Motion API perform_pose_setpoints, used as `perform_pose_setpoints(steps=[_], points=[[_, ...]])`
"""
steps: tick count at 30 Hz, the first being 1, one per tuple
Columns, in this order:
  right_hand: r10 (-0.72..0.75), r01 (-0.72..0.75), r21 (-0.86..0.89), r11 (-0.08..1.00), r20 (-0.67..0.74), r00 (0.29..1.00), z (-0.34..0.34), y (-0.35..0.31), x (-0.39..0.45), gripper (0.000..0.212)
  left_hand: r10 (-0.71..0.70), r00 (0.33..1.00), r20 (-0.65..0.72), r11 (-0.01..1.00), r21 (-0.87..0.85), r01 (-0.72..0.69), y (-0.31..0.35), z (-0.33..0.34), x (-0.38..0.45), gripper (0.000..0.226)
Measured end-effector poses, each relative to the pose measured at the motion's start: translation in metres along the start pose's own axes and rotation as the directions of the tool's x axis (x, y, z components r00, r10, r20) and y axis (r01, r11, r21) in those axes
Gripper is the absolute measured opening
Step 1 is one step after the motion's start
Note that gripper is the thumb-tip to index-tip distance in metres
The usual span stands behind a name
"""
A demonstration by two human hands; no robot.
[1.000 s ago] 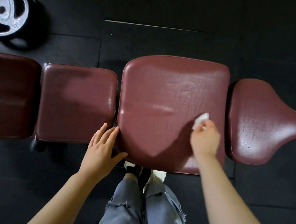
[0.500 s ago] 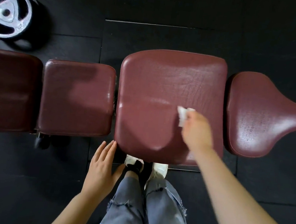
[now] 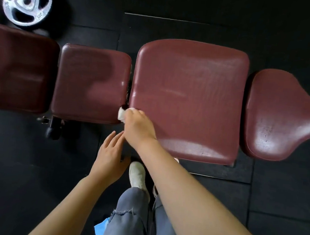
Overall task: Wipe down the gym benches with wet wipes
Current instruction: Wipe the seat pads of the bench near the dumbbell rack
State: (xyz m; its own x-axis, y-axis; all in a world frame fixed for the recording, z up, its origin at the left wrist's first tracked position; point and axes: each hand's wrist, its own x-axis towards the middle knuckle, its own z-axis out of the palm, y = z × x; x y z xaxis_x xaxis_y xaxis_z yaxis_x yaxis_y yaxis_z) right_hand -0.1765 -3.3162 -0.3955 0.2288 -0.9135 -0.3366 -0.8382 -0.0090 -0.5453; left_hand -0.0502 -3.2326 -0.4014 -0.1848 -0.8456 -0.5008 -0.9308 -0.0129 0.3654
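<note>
Right hand (image 3: 139, 126) curled (left hand (image 3: 109, 157) flat, fingers straight).

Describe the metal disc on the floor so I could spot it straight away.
Start at the row of maroon bench pads across the middle, then look past its left end to the black floor at the top left. There lies the weight plate. It is the only round, silver-grey thing, with three grip holes round its hub.

Single head-worn view, wide-angle, looking steeply down from standing height onto the maroon bench pads (image 3: 188, 99) just ahead.
</note>
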Motion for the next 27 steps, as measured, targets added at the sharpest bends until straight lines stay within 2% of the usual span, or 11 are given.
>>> perform_pose_setpoints(steps=[2, 6, 9, 11, 13, 17, 19, 21, 23, 24, 27], points=[[-0.054, 0.054, -0.009, 0.998, -0.003, 0.999, 0.001, 0.003, -0.003, 0.024, 0.003, 1.000, -0.005, 1.000, 0.004, -0.003, 0.000, -0.002, 0.000, 0.074], [0.220, -0.227, -0.021, 0.974, -0.177, 0.959, -0.028, 0.088, -0.032, 0.025, 0.016, 0.999, -0.040, 1.000, -0.001, -0.016, 0.001, -0.007, 0.000, 0.071], [0.503, -0.521, 0.036, 0.853, -0.326, 0.801, -0.054, 0.181, -0.091, 0.025, 0.056, 0.998, -0.030, 0.998, -0.001, -0.056, 0.003, -0.007, -0.003, 0.070], [0.684, -0.689, 0.089, 0.719, -0.267, 0.679, -0.065, 0.218, -0.130, 0.022, 0.086, 0.995, -0.043, 0.996, -0.004, -0.086, 0.004, -0.007, -0.005, 0.070], [0.730, -0.730, 0.105, 0.675, -0.239, 0.641, -0.061, 0.217, -0.143, 0.020, 0.117, 0.991, -0.066, 0.993, -0.005, -0.118, 0.005, -0.006, -0.006, 0.069], [0.573, -0.590, 0.062, 0.805, -0.336, 0.748, -0.031, 0.138, -0.087, 0.019, 0.064, 0.991, -0.117, 0.995, -0.074, -0.073, 0.005, -0.011, -0.011, 0.069], [0.397, -0.416, -0.023, 0.909, -0.255, 0.882, -0.010, 0.073, -0.049, 0.015, 0.022, 0.989, -0.147, 0.993, -0.111, -0.039, -0.001, -0.016, -0.014, 0.069], [0.091, -0.100, -0.126, 0.987, -0.072, 0.993, 0.005, 0.009, -0.029, 0.022, -0.006, 0.987, -0.160, 0.991, -0.136, -0.016, -0.010, -0.020, -0.017, 0.070], [-0.219, 0.259, -0.264, 0.929, 0.171, 0.961, 0.014, -0.022, -0.024, 0.024, -0.026, 0.987, -0.159, 0.990, -0.139, 0.004, -0.018, -0.024, -0.019, 0.071], [-0.290, 0.357, -0.311, 0.881, 0.242, 0.926, 0.015, -0.021, -0.023, 0.027, -0.030, 0.987, -0.158, 0.991, -0.133, 0.009, -0.022, -0.024, -0.020, 0.071], [-0.282, 0.304, -0.274, 0.912, 0.118, 0.952, 0.009, 0.006, -0.035, 0.021, -0.036, 0.987, -0.158, 0.991, -0.129, 0.016, -0.025, -0.024, -0.021, 0.068]])
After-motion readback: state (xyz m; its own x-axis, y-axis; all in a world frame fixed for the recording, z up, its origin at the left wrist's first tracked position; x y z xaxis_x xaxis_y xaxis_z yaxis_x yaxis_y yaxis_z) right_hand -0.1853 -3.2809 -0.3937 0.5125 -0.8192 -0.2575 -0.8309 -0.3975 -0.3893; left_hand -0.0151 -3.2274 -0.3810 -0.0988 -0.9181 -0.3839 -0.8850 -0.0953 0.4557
